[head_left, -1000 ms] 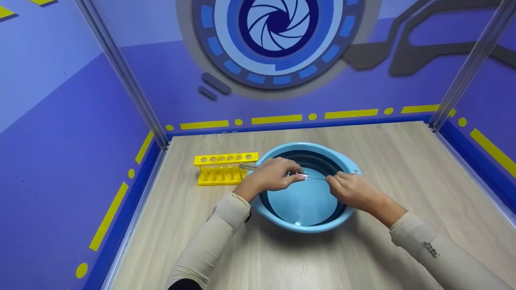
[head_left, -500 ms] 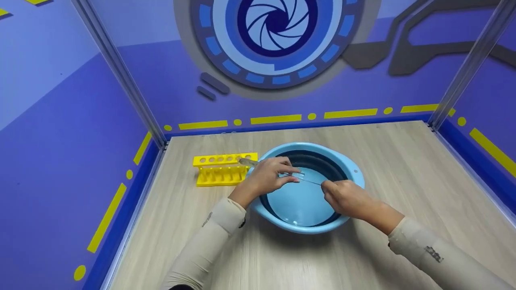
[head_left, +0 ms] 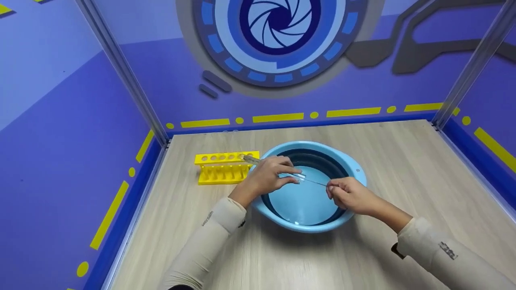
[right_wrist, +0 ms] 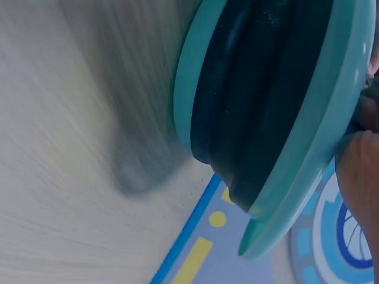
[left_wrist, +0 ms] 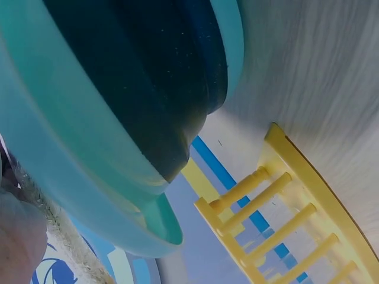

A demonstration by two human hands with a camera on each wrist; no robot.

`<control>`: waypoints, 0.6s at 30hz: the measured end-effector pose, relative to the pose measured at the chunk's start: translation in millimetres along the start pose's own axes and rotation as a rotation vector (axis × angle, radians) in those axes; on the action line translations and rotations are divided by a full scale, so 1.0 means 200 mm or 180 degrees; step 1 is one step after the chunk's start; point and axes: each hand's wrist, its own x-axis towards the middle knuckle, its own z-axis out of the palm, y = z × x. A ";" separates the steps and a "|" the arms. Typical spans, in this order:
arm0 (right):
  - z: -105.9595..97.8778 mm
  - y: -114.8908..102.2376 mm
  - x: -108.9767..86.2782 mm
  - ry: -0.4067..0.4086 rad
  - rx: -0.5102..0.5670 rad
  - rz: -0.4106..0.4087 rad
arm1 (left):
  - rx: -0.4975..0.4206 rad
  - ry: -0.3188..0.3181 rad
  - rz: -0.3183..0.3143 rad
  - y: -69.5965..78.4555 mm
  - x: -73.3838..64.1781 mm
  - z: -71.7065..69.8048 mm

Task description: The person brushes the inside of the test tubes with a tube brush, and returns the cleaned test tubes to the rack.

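Observation:
My left hand (head_left: 268, 177) holds a clear glass test tube (head_left: 250, 159) lying nearly level over the basin, its far end sticking out to the left. Greyish bristles (left_wrist: 65, 231) show along the tube in the left wrist view. From the tube's mouth a thin wire handle (head_left: 315, 182) of a test tube brush runs to my right hand (head_left: 352, 195), whose curled fingers pinch its end. Below both hands is a light blue basin (head_left: 304, 228) with dark folding sides. In the right wrist view my right hand (right_wrist: 361, 171) is partly cut off beside the rim.
A yellow test tube rack (head_left: 223, 181) with a row of holes and pegs stands on the wooden table (head_left: 169, 225), left of the basin. Purple and blue printed panels (head_left: 153, 80) enclose the back and sides.
My right hand has shifted a little toward me and turned, still pinching the wire. The left thumb and forefinger have spread slightly at the tube's mouth, and the tube's left end has tipped upward.

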 end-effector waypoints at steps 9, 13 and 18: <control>-0.03 0.02 -0.03 -0.0126 0.0956 0.0366 | 0.0236 0.0345 0.0210 0.00 0.01 0.02; -0.03 0.02 -0.02 -0.0082 0.0687 0.0324 | 0.0071 0.0239 0.0086 -0.01 0.00 0.00; 0.00 0.02 -0.01 0.0206 -0.0284 -0.0148 | -0.0045 0.0011 -0.0027 -0.03 -0.01 -0.02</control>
